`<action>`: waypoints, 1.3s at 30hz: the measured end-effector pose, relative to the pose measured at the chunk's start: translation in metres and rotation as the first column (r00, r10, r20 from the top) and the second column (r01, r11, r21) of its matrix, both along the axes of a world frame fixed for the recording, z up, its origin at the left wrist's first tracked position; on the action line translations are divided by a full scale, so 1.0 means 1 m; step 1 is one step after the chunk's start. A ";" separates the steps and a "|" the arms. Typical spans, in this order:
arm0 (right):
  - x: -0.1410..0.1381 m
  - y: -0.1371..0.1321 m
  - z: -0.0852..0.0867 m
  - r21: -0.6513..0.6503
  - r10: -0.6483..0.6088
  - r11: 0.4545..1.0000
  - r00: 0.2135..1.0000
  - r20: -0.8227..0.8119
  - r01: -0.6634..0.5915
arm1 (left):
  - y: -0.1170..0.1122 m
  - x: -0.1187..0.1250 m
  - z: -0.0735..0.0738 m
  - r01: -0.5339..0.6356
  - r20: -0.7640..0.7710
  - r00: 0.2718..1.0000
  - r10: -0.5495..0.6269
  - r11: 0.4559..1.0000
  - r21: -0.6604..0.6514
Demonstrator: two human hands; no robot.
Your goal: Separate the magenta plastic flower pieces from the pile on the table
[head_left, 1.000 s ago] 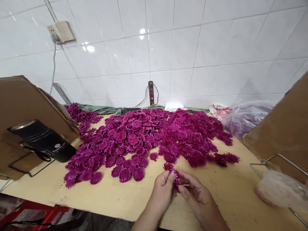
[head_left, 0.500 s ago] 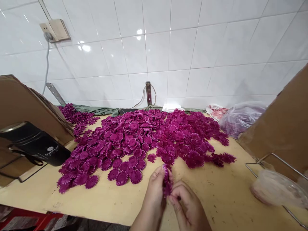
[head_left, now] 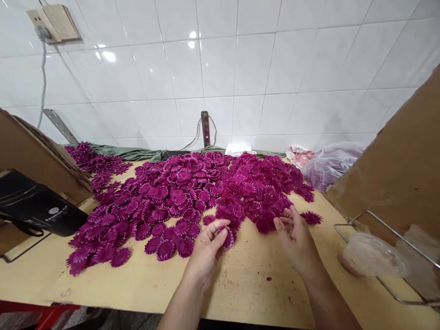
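Observation:
A big heap of magenta fabric flower petals (head_left: 192,197) covers the back half of a pale wooden table (head_left: 144,279). My left hand (head_left: 209,247) is closed around one magenta flower piece (head_left: 228,238), held at the front edge of the heap. My right hand (head_left: 295,233) reaches to the right part of the heap, fingers spread and touching the petals there. A single loose petal piece (head_left: 312,217) lies just right of that hand.
A black flask (head_left: 37,208) lies in a wire holder at the left, beside a cardboard sheet (head_left: 30,151). Another cardboard panel (head_left: 395,151) and a wire rack (head_left: 385,256) with a plastic bag stand at the right. A bag of petals (head_left: 330,162) sits by the tiled wall.
My hands have separated. The left moved up to the heap's edge keeping the flower piece; the right let go and reached right to the pile. The view tilted down slightly.

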State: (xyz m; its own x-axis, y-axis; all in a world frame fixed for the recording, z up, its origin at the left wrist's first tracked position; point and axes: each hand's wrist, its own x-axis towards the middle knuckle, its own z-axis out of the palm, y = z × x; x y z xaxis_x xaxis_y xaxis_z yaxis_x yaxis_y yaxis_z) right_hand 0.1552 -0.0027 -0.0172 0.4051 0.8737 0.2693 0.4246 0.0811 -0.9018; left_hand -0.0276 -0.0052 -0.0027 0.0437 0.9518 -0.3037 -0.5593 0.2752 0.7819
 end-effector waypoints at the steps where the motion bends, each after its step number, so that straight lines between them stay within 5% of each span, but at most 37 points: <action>1: 0.000 0.000 -0.004 -0.010 0.023 1.000 1.000 0.011 -0.023 | -0.003 0.002 -0.006 0.022 0.018 1.000 -0.022 1.000 -0.022; 7: -0.034 -0.035 0.000 -0.096 0.353 0.930 0.934 -0.047 -0.356 | -0.009 0.010 -0.014 0.097 -0.017 0.995 -0.097 0.995 0.009; 18: -0.048 -0.023 0.010 -0.141 0.415 0.891 0.901 -0.128 -0.431 | -0.002 0.015 -0.009 0.074 -0.310 0.950 -0.026 0.987 0.142; 25: -0.054 -0.021 0.013 -0.071 0.528 0.837 0.835 -0.156 -0.542 | -0.005 0.019 -0.016 0.262 -0.256 0.939 -0.231 0.960 0.094; 29: -0.044 -0.013 0.011 -0.031 0.438 0.892 0.880 -0.183 -0.451 | -0.007 0.018 -0.014 0.276 -0.229 0.940 -0.253 0.958 0.075; 32: -0.018 0.000 0.010 0.032 0.143 0.990 0.948 -0.286 -0.140 | -0.007 0.010 -0.009 0.262 -0.235 0.943 -0.236 0.961 0.083; 35: 0.007 0.008 0.015 0.109 -0.094 0.984 0.928 -0.361 0.143 | 0.000 -0.001 -0.002 0.172 -0.362 0.924 -0.126 0.980 0.098; 39: 0.006 0.002 0.020 0.064 0.086 0.996 0.940 -0.330 -0.069 | 0.026 -0.005 0.010 0.122 -0.628 0.769 0.124 0.935 0.334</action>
